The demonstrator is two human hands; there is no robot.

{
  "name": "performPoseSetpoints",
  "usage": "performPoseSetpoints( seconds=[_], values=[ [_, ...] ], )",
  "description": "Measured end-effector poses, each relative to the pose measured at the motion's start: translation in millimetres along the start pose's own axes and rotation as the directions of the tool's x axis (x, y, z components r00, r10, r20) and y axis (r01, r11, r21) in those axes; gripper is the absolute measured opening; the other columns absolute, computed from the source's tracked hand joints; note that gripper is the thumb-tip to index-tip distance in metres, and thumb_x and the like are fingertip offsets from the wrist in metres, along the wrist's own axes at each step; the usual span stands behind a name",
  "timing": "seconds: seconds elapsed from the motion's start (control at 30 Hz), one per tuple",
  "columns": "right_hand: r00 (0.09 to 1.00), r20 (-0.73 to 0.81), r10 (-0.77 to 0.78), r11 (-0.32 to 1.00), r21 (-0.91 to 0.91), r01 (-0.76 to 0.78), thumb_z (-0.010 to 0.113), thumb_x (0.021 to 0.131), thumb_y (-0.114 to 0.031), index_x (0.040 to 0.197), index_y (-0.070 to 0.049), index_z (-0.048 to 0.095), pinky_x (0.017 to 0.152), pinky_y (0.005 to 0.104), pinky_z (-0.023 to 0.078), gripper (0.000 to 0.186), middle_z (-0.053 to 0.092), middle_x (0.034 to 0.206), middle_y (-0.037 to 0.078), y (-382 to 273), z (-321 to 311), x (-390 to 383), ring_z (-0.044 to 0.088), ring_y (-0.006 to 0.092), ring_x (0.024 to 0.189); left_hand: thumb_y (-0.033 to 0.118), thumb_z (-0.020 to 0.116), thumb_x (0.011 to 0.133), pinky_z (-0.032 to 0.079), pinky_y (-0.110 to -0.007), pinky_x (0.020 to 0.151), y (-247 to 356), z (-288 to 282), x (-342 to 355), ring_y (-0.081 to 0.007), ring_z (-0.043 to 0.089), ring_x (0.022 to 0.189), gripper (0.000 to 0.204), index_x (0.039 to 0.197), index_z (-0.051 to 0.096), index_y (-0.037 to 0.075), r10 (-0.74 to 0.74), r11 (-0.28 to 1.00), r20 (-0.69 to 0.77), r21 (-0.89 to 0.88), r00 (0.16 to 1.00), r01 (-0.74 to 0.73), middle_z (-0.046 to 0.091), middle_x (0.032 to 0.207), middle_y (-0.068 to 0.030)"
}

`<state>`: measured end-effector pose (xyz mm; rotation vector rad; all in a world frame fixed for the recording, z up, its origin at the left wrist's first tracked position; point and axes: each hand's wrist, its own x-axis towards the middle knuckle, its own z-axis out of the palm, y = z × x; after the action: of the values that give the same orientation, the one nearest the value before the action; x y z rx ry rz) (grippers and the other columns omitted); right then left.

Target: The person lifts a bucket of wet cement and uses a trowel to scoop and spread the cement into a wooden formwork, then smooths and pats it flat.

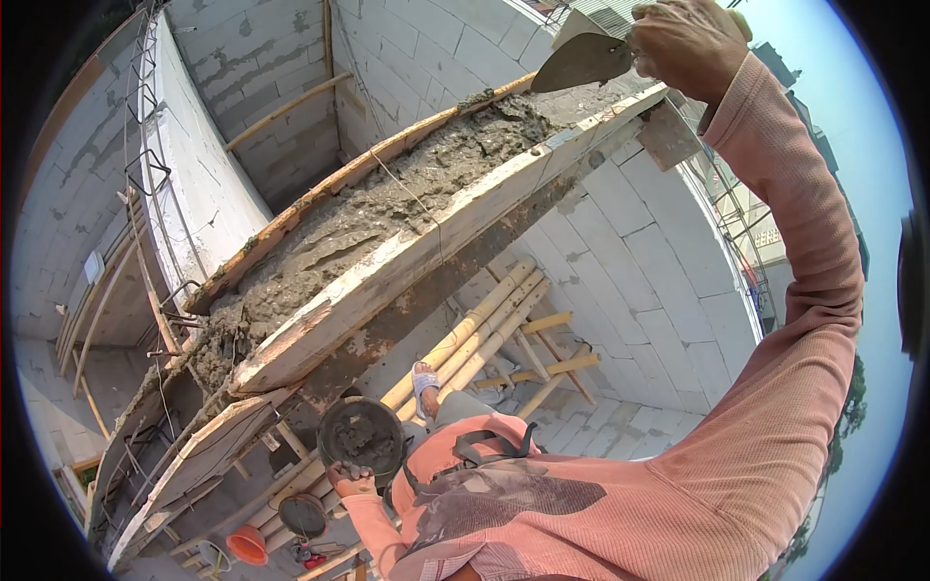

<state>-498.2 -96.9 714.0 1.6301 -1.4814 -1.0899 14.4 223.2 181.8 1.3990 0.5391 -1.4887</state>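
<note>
My right hand (683, 44) is raised at the top, closed on the handle of a trowel (581, 66) whose metal blade hangs over the far end of a timber formwork channel (339, 310). Wet grey concrete (378, 213) fills the channel in a rough, lumpy layer, with thin wire across it. Down below, my left hand (351, 477) is closed on the rim of a round black bucket (360, 436) with grey mix inside.
Bamboo poles (484, 329) lie under my sandalled foot (424, 387). Block walls (639, 261) surround the drops either side of the formwork. Bent rebar (150, 174) sticks up at left. An orange bucket (247, 544) and a dark bucket (302, 515) sit lower down.
</note>
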Motion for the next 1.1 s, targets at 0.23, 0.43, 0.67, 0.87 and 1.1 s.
performPoseSetpoints(
  seconds=[0.23,0.43,0.67,0.87,1.1],
  values=[
    [0.947,-0.288,-0.14,0.99,-0.047,0.132,0.069,0.08,-0.02,0.082,-0.02,0.071,0.091,0.0255,0.042,0.002,0.067,0.096,-0.006,-47.2,-1.1,-11.5,0.059,0.0077,0.095,0.034,0.053,0.082,0.034,-0.035,0.045,-4.9,-11.7,7.3,-0.0199,0.034,0.04,0.024,0.067,0.047,0.016,0.013,1.0,0.007,-0.008,1.0,-0.013,0.033,0.046,-0.0003],
    [0.941,-0.321,-0.104,0.993,0.018,0.116,0.07,0.078,-0.026,0.085,-0.021,0.073,0.095,0.0227,0.037,0.009,0.066,0.091,-0.007,-16.3,-0.9,-34.1,0.052,0.0053,0.089,0.032,0.054,0.082,0.035,-0.035,0.042,-2.3,-5.9,-1.2,-0.0178,0.035,0.039,0.024,0.066,0.044,0.018,0.017,0.999,0.001,-0.029,1.0,-0.017,0.033,0.047,0.001],
    [0.889,-0.446,-0.106,0.994,-0.065,0.086,0.073,0.073,-0.027,0.083,-0.023,0.074,0.094,0.027,0.037,0.011,0.067,0.093,-0.009,3.4,-26.5,-31.6,0.054,0.0106,0.094,0.032,0.051,0.085,0.034,-0.033,0.042,2.0,-0.1,-3.8,-0.0163,0.034,0.038,0.027,0.065,0.04,0.017,0.0,0.999,-0.067,-0.045,0.998,-0.003,0.028,0.045,0.0011],
    [0.888,-0.418,-0.191,0.981,-0.094,0.167,0.073,0.071,-0.022,0.084,-0.026,0.074,0.099,0.0303,0.032,0.014,0.065,0.094,-0.009,-22.3,-7.7,-8.5,0.053,0.0115,0.098,0.035,0.054,0.081,0.035,-0.037,0.043,-7.2,-29.6,22.8,-0.0219,0.036,0.037,0.025,0.066,0.045,0.017,-0.028,1.0,-0.063,-0.013,0.998,0.028,0.034,0.044,-0.0008],
    [0.912,-0.388,-0.129,0.991,-0.08,0.107,0.068,0.075,-0.024,0.083,-0.022,0.074,0.09,0.0317,0.034,0.01,0.062,0.094,-0.006,-31.0,0.7,-2.9,0.052,0.0119,0.096,0.036,0.053,0.082,0.039,-0.039,0.042,-13.4,-35.6,30.6,-0.0233,0.037,0.035,0.027,0.063,0.045,0.018,-0.021,1.0,0.03,-0.007,0.999,0.021,0.038,0.041,-0.0017]
  ],
)
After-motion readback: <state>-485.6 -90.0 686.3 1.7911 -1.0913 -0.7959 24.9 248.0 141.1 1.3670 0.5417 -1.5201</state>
